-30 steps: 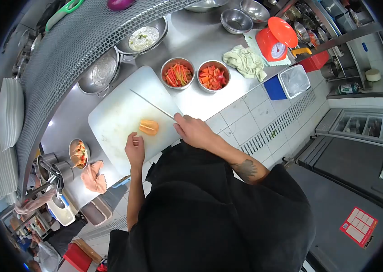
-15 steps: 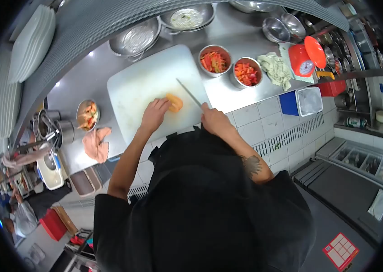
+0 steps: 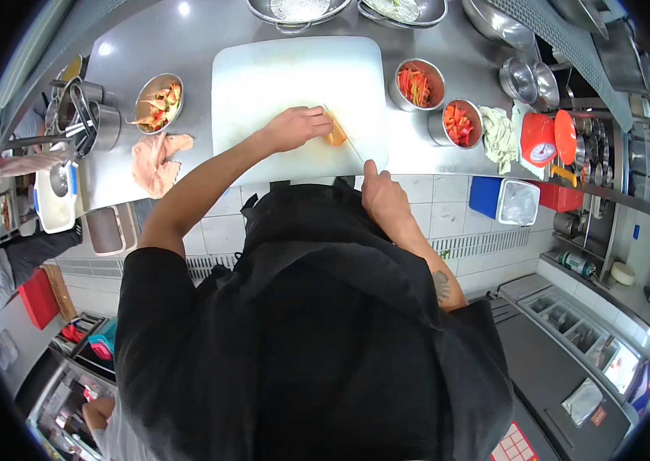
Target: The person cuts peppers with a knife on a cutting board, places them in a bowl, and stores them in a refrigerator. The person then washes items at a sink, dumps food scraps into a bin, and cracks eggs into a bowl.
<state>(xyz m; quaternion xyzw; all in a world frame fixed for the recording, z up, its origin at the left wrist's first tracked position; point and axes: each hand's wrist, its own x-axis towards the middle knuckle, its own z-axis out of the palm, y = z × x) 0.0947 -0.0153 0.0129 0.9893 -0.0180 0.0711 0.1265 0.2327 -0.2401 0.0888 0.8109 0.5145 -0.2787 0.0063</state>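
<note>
A piece of orange pepper (image 3: pixel 335 132) lies on the white cutting board (image 3: pixel 256 84). My left hand (image 3: pixel 299 127) is closed over its left side, fingertips bent against it. In my right hand (image 3: pixel 383 194), at the board's near edge, is the handle of a kitchen knife (image 3: pixel 353 144). Its thin blade points away from me and lies along the right side of the pepper; whether it cuts into it I cannot tell. Right of the board stand a metal pot of red and green pepper strips (image 3: pixel 415 86) and another of red chopped pieces (image 3: pixel 458 124).
A metal bowl of trimmings (image 3: pixel 159 104) and a pink cloth (image 3: pixel 157 163) lie to the left. Rightward are a green cloth (image 3: pixel 499 138) and a red scale (image 3: pixel 538 140). Metal colanders (image 3: pixel 294 9) stand behind the board. Other people (image 3: pixel 2 273) are at the far left and lower left.
The view has turned and shifted, so the board sits straighter. The knife has come from beside the pepper to right against it. My left hand stays on the pepper.
</note>
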